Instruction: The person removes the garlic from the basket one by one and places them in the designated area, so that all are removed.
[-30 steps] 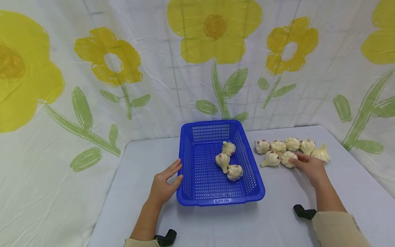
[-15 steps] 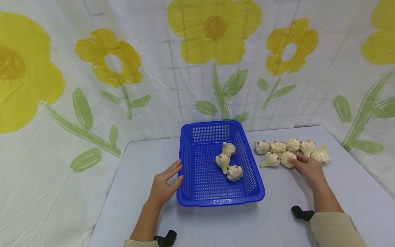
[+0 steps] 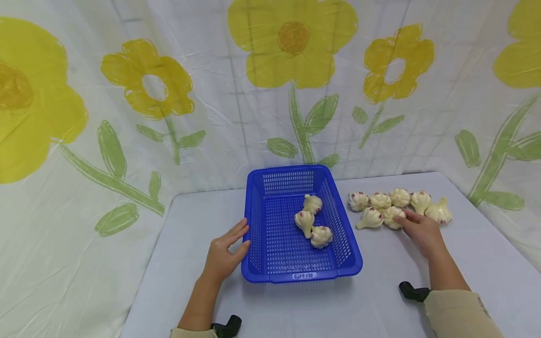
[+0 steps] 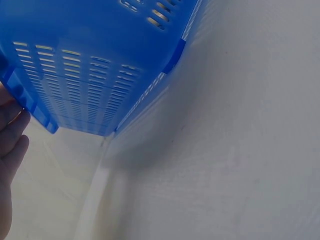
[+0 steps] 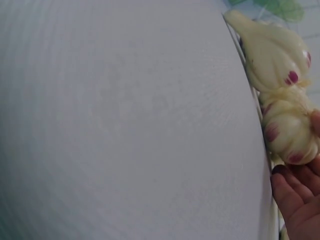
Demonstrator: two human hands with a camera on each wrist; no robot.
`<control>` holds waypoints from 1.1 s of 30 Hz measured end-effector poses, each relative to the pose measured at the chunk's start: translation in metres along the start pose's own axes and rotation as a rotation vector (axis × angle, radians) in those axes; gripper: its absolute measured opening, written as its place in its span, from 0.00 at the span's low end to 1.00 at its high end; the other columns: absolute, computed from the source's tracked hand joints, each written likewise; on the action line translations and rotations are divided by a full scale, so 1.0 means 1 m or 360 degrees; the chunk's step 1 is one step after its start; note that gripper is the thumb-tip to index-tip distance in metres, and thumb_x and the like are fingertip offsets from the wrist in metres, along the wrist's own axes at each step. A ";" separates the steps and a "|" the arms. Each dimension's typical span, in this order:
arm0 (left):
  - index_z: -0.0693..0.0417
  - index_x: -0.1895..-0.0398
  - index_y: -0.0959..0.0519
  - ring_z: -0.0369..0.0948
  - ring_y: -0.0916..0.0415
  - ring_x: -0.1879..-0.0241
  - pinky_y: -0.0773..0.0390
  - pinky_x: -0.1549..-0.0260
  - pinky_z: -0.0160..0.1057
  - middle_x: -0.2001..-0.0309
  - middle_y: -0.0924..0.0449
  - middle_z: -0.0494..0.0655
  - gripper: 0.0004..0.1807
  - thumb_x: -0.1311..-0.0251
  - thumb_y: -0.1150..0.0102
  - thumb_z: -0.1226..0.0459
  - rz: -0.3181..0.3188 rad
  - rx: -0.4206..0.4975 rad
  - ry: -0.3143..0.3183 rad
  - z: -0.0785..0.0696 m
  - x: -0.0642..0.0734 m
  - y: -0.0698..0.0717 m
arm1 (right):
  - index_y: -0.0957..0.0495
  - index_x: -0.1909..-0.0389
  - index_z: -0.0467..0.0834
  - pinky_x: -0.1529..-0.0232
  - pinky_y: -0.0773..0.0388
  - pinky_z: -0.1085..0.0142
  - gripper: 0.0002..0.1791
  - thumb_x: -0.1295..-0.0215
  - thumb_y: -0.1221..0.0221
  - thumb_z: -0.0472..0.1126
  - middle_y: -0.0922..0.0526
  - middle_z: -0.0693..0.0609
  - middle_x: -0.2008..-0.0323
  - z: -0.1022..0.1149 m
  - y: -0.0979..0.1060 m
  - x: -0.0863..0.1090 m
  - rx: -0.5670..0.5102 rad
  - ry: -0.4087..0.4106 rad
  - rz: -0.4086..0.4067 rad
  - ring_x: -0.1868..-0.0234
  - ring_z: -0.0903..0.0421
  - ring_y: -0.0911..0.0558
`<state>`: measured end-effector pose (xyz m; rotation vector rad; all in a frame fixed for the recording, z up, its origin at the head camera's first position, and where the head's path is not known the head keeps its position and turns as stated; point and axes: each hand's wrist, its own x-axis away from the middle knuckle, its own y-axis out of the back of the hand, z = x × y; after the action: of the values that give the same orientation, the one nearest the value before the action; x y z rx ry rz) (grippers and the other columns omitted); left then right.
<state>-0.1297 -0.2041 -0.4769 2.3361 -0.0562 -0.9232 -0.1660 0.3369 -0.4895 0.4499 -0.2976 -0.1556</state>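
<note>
In the head view, my left hand [image 3: 223, 256] touches the left rim of a blue plastic basket [image 3: 256, 274], its fingers fairly straight along the edge. Three garlic bulbs [image 3: 304, 221] lie inside, toward the right. To the right of the basket, my right hand [image 3: 426, 234] holds a garlic bulb [image 3: 393, 217] between thumb and fingers, low over the table among the others. The right wrist view shows that held bulb [image 5: 290, 132] between thumb and fingers, beside another garlic bulb [image 5: 272, 55] with a long neck. In the left wrist view, fingertips [image 4: 17, 127] meet the basket rim.
Several more garlic bulbs [image 3: 380, 201] sit close together on the white-covered table [image 3: 198, 220] around the right hand. A curtain [image 3: 220, 117] printed with yellow flowers hangs behind the table. Dark devices [image 3: 414, 292] are strapped at both wrists.
Over the last second my right hand has shifted slightly left and its fingers have settled around the garlic bulb. My left hand and the basket have stayed where they were.
</note>
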 end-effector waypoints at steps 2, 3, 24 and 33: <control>0.62 0.42 0.21 0.46 0.25 0.37 0.31 0.39 0.25 0.37 0.24 0.52 0.23 0.42 0.36 0.67 0.0003 0.0002 -0.0001 0.000 0.000 0.000 | 0.42 0.27 0.34 0.63 0.23 0.84 0.48 0.35 0.45 0.65 0.37 0.33 0.30 0.000 0.000 0.001 0.0006 0.0005 -0.0006 0.62 0.84 0.32; 0.62 0.42 0.21 0.47 0.25 0.37 0.31 0.39 0.25 0.37 0.24 0.52 0.23 0.42 0.36 0.67 0.0006 0.0004 0.0000 0.000 0.000 0.000 | 0.42 0.27 0.34 0.63 0.23 0.84 0.48 0.35 0.45 0.65 0.37 0.32 0.30 0.000 0.000 0.001 0.0009 0.0005 -0.0009 0.63 0.84 0.32; 0.62 0.42 0.21 0.47 0.25 0.37 0.31 0.40 0.25 0.37 0.24 0.52 0.23 0.42 0.36 0.67 0.0001 0.0010 0.0023 -0.002 0.000 0.001 | 0.45 0.25 0.36 0.62 0.24 0.86 0.50 0.36 0.45 0.67 0.40 0.34 0.28 0.002 0.001 0.002 0.0016 -0.0024 0.0026 0.54 0.77 0.31; 0.61 0.41 0.21 0.47 0.25 0.37 0.31 0.40 0.24 0.37 0.24 0.52 0.23 0.41 0.36 0.67 0.0007 0.0006 0.0033 -0.003 -0.001 0.001 | 0.45 0.25 0.36 0.63 0.24 0.85 0.50 0.36 0.45 0.67 0.40 0.34 0.28 0.003 0.001 0.002 0.0016 -0.0030 0.0028 0.58 0.80 0.32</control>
<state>-0.1279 -0.2031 -0.4740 2.3482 -0.0548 -0.8970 -0.1645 0.3362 -0.4863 0.4560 -0.3211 -0.1414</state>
